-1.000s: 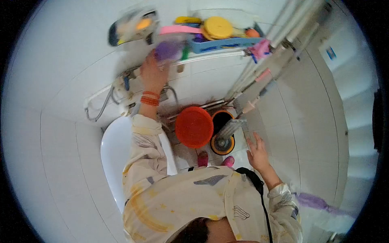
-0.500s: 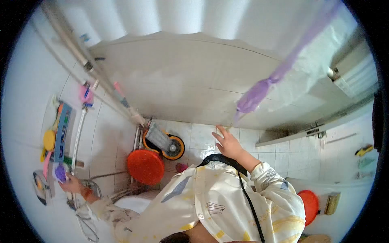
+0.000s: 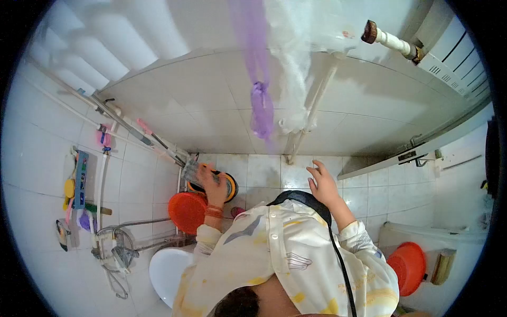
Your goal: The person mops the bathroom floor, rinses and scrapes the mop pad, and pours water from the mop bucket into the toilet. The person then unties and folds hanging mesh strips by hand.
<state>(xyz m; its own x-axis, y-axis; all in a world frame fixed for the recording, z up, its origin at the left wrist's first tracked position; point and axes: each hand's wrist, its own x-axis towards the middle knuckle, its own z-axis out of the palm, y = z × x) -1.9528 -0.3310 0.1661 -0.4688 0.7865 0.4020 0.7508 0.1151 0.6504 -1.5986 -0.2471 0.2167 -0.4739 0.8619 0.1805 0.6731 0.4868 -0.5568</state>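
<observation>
My left hand [image 3: 212, 186], with red bands at the wrist, is raised with its fingers spread and slightly blurred, over the black and orange bucket [image 3: 231, 187] and just beside the red basin [image 3: 188, 212]. Nothing shows in it. Farther right, my right hand [image 3: 322, 182] hangs over the tiled floor, fingers apart and holding nothing. A knotted purple bag [image 3: 261, 111] hangs ahead, next to a clear plastic bag [image 3: 293, 79]. The purple item [image 3: 84, 220] sits by the pipe on the left wall, away from both hands.
A blue rack [image 3: 80, 179] with a yellow round item is on the left wall, above a coiled shower hose [image 3: 122, 251]. A white basin [image 3: 170, 272] stands at lower left. Another red basin [image 3: 407, 268] is at lower right, and a door edge [image 3: 391, 162] at right.
My left hand has let go of the purple item by the wall and come back beside the red basin. The view has turned to the right. My right hand remains spread.
</observation>
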